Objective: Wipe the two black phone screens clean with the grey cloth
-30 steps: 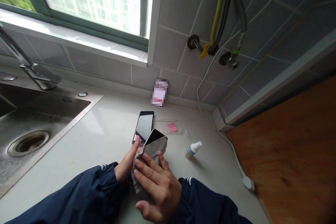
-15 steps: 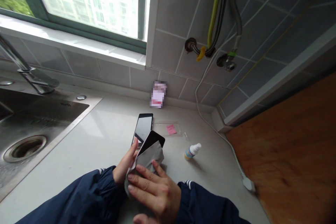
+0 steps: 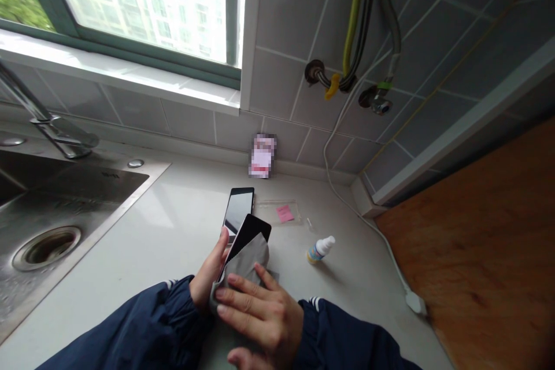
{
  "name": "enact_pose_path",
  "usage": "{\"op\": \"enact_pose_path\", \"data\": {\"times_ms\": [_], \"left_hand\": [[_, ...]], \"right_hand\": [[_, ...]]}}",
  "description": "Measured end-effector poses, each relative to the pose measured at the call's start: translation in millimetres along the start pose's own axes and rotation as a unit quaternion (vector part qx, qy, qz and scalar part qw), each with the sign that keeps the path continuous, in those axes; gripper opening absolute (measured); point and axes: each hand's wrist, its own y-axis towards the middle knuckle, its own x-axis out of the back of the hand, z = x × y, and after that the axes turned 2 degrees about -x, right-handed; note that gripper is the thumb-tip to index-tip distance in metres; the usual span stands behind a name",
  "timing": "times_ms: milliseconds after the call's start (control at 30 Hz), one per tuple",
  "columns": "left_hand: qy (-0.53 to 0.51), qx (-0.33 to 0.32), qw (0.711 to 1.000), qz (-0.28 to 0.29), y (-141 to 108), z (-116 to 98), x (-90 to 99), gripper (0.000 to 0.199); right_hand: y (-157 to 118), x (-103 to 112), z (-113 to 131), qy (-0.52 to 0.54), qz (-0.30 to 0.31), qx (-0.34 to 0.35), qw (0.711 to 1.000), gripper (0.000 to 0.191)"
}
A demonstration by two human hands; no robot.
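You've got the black phone (image 3: pixel 248 236) tilted up in your left hand (image 3: pixel 208 273), its long axis leaning toward far right, its near end wrapped in a grey cloth (image 3: pixel 243 263). Your right hand (image 3: pixel 264 324) presses that cloth, fingers (image 3: pixel 243 296) spread across it. Just beyond, a second phone (image 3: pixel 237 211) lies on the counter (image 3: pixel 182 214).

We had a pale stone countertop (image 3: pixel 186 231) carrying a black smartphone (image 3: pixel 237 211) laid flat, a clear plastic sleeve (image 3: pixel 277 212) and a small spray bottle (image 3: pixel 319 250) on its side.
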Motion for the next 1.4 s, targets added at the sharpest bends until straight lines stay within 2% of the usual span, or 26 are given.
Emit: {"op": "enact_pose_path", "data": {"times_ms": [67, 167, 300, 400, 533, 633, 767, 833, 933, 1000, 1067, 1200, 1400], "left_hand": [[0.012, -0.007, 1.000, 0.003, 0.6, 2.7, 2.2, 0.077], [0.037, -0.039, 0.998, 0.041, 1.2, 7.7, 3.0, 0.073], [0.067, -0.070, 0.990, 0.107, 1.1, 11.5, -3.0, 0.083], [0.115, -0.097, 0.979, 0.136, 0.3, 12.3, -6.9, 0.083], [0.162, -0.114, 0.970, 0.138, -2.0, 12.6, -9.0, 0.077], [0.142, -0.107, 0.975, 0.131, -1.1, 13.2, -7.5, 0.079], [0.080, -0.077, 0.987, 0.117, 4.7, 12.0, 0.2, 0.087], [0.064, -0.072, 0.993, 0.071, 5.3, 9.2, 2.8, 0.084], [0.060, -0.049, 0.996, -0.048, 0.4, 3.4, 1.3, 0.076], [0.072, -0.030, 0.993, -0.083, -4.1, -0.1, -2.0, 0.077], [0.073, -0.022, 0.994, -0.083, -7.1, -2.2, -5.1, 0.078], [0.039, -0.023, 0.997, -0.057, -7.0, -2.9, -7.3, 0.077], [0.032, -0.007, 0.999, -0.042, -4.6, -1.8, -5.4, 0.083]], "right_hand": [[1.1, 3.6, -1.4, -0.013, 0.003, -0.026, 1.000, 0.056], [1.9, 9.3, -6.4, -0.053, 0.020, -0.112, 0.992, 0.060], [0.8, 9.5, -14.9, -0.082, -0.011, -0.220, 0.972, 0.066], [0.4, 6.2, -18.0, -0.085, -0.041, -0.249, 0.964, 0.067], [1.5, 4.2, -16.5, -0.079, -0.054, -0.262, 0.960, 0.068], [2.7, 5.1, -12.4, -0.077, -0.042, -0.248, 0.965, 0.070], [3.5, 7.7, -3.3, -0.072, 0.009, -0.204, 0.976, 0.071], [3.6, 8.4, 1.8, -0.068, 0.032, -0.180, 0.981, 0.071], [4.4, 7.3, 7.2, -0.061, 0.042, -0.122, 0.990, 0.068], [5.3, 5.4, 8.1, -0.055, 0.029, -0.064, 0.996, 0.068], [5.8, 3.5, 7.2, -0.053, 0.012, -0.021, 0.998, 0.069], [3.9, 0.9, 4.6, -0.050, 0.008, 0.006, 0.999, 0.071], [-0.8, -5.4, 3.5, -0.025, -0.004, 0.057, 0.998, 0.060]]}}
